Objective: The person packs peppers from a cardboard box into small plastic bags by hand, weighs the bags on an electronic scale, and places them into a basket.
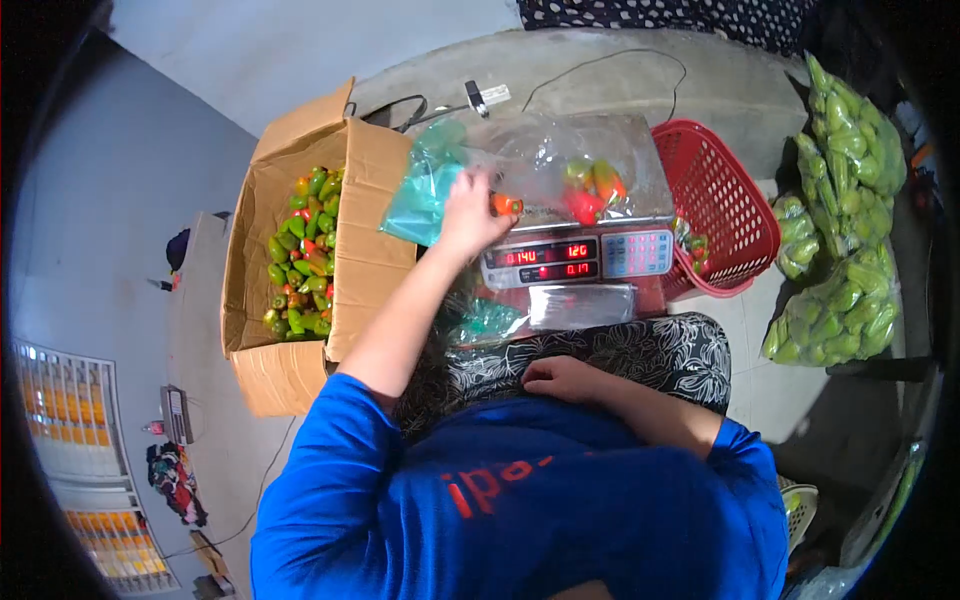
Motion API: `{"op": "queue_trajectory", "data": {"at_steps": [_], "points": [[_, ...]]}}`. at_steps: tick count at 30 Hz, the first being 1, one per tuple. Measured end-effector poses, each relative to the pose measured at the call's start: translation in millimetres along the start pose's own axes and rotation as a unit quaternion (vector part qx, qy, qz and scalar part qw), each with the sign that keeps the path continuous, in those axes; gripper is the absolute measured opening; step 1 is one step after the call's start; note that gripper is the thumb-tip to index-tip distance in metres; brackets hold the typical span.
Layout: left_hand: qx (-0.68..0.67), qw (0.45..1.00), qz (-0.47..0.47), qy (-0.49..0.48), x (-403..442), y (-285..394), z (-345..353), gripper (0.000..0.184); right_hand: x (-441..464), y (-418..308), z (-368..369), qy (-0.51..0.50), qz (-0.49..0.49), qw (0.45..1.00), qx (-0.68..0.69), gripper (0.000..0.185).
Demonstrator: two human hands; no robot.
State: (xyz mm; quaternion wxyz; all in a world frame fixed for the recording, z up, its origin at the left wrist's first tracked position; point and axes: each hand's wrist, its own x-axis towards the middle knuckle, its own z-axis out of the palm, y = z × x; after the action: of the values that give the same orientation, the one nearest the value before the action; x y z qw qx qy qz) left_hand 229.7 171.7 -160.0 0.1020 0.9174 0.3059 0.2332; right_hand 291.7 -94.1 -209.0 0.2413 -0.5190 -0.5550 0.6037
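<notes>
My left hand (pixel 472 212) reaches over the left part of the weighing scale (pixel 497 268), its fingers curled at an orange-red pepper (pixel 507 205) and beside a green plastic bag (pixel 425 195). On the scale's platform lies a clear plastic bag (pixel 535 150) with several red, orange and green peppers (pixel 596 188) at its right side. Red digits glow on the scale's display. My right hand (pixel 562 380) rests near my lap on the patterned black cloth (pixel 680 350), fingers curled together; whether anything is in them is hidden.
An open cardboard box (pixel 375 215) holding many small peppers stands at the left. A red basket (pixel 735 190) is right of the scale. Bags of green vegetables (pixel 845 300) lie at the far right. Clear packets (pixel 580 307) sit before the scale, and a black cable crosses behind it.
</notes>
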Motion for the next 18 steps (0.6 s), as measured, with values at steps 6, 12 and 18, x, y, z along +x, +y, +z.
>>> {"op": "queue_trajectory", "data": {"at_steps": [6, 12, 18], "points": [[-0.211, 0.95, -0.083, 0.213, -3.8, 4.7, -65.8, 0.058, 2.4, -1.0, 3.8, -0.008, -0.027, 1.0, 0.005, 0.029], [-0.405, 0.841, -0.171, 0.315, -19.2, 18.2, -119.4, 0.039, 6.9, 7.7, 8.5, -0.003, -0.03, 0.999, -0.014, 0.032], [-0.451, 0.819, -0.233, 0.266, -42.8, 11.8, -98.8, 0.044, 8.7, 17.9, 7.3, 0.012, -0.009, 0.999, -0.04, 0.034]]}}
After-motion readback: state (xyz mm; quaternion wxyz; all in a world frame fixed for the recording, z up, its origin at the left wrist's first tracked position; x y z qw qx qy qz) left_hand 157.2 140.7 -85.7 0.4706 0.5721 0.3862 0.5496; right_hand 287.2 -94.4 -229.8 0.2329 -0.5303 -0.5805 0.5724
